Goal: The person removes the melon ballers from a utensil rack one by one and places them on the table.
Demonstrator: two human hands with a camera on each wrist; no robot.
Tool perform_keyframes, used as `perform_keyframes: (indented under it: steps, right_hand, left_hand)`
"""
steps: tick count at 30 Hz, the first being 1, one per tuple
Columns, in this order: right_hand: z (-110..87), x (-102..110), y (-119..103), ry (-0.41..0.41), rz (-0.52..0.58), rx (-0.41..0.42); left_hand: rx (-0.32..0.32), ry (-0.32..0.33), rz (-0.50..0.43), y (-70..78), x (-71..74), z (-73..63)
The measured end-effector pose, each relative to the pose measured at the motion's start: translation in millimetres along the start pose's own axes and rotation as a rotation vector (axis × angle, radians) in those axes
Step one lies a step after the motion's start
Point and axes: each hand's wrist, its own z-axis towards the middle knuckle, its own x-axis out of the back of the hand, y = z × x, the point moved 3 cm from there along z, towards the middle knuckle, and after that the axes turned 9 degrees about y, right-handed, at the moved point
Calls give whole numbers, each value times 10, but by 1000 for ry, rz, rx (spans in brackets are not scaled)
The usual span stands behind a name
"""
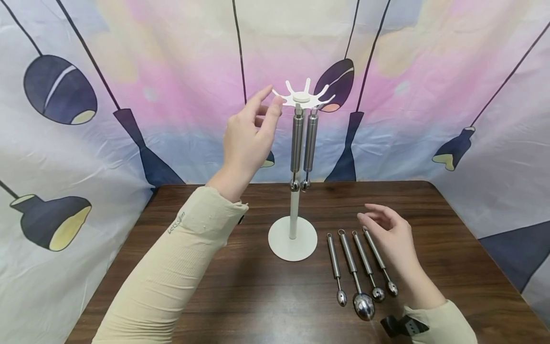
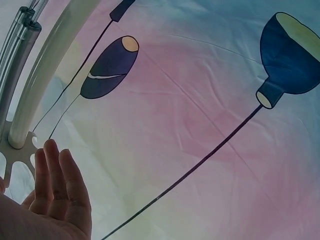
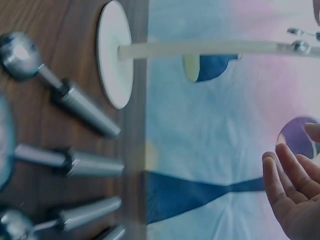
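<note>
A white utensil stand (image 1: 294, 205) with a round base and a crown of prongs stands on the table. Two steel scoops with rounded heads hang from it, a front one (image 1: 296, 143) and one (image 1: 311, 141) to its right. My left hand (image 1: 251, 134) is raised at the crown's left side, thumb and index finger pinching a prong; its other fingers are extended in the left wrist view. Several more steel scoops, such as the large one (image 1: 363, 306), lie side by side right of the base. Over their handle ends, my right hand (image 1: 393, 236) hovers with loosely bent fingers, holding nothing.
The dark wooden table (image 1: 240, 306) ends behind the stand. A printed cloth (image 1: 193, 95) with painted hanging lamps forms the backdrop and sides. A dark band (image 1: 404, 327) sits at the right wrist.
</note>
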Motion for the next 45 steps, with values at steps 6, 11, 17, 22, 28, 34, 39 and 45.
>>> perform_keyframes:
  steps: [6,11,17,22,28,34,39,45]
  right_hand:
    - [-5,-139,-230,-38,99,34]
    - [29,-230,-369,-38,138,91]
    - [90,-306,-511,-45,149,124]
    - [154,-391,-632,-63,182,135]
    - [257,-508,-774,-99,216,146]
    - [338,-608,-938,-138,262,187]
    - [378,-667,-1069,-136,249,221]
    - [425,-705,-1163,-115,230,252]
  left_hand:
    - [-6,2,-6,-11,-13,-4]
    - [-6,5,-13,-9,-26,4]
    - [-2,-8,1,-2,-44,9]
    - [0,-7,-3,-5,-49,13]
    - [-7,-11,-8,-10,-51,14]
    - [-12,-16,-9,-21,-58,5]
    - [-5,-18,-14,-28,-63,-1]
    - [-5,-15,-36,-35,-67,2]
